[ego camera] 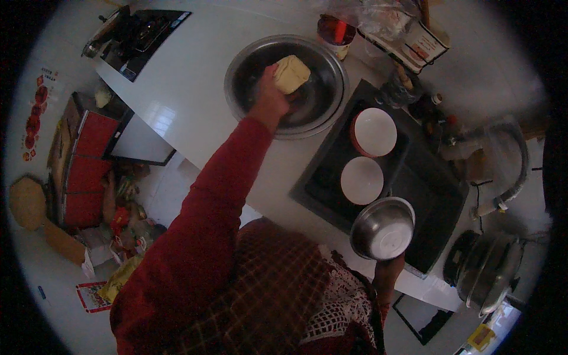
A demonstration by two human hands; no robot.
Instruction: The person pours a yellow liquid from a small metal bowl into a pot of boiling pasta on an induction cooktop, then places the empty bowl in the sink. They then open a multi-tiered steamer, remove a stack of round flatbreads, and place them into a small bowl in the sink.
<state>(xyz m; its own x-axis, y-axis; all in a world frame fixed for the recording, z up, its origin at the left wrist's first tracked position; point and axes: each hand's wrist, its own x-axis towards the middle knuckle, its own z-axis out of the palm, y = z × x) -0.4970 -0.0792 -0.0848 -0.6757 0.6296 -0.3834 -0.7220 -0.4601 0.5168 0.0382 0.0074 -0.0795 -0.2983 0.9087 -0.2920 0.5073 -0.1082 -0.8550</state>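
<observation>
My left hand (273, 100) grips a pale yellow block (293, 74), whose material I cannot tell. It is over a wide stainless steel basin (239, 108) on the white countertop; what lies at the basin's bottom is mostly dark. My right hand (390, 268) holds a smaller stainless steel bowl (384, 228) tilted at the front edge of a dark double sink (437, 191), with its fingers mostly hidden behind the bowl. Two white-lined bowls are in the sink's left side, a red-sided bowl (376, 132) farther back and another bowl (361, 179) nearer me.
Behind the basin stands a bottle with red-brown liquid (336, 31), beside a rack (399, 42). A curved faucet hose (526, 146) rises right of the sink. Stacked metal pots (488, 270) sit farther right. A black gas hob (144, 40) is at the counter's far left.
</observation>
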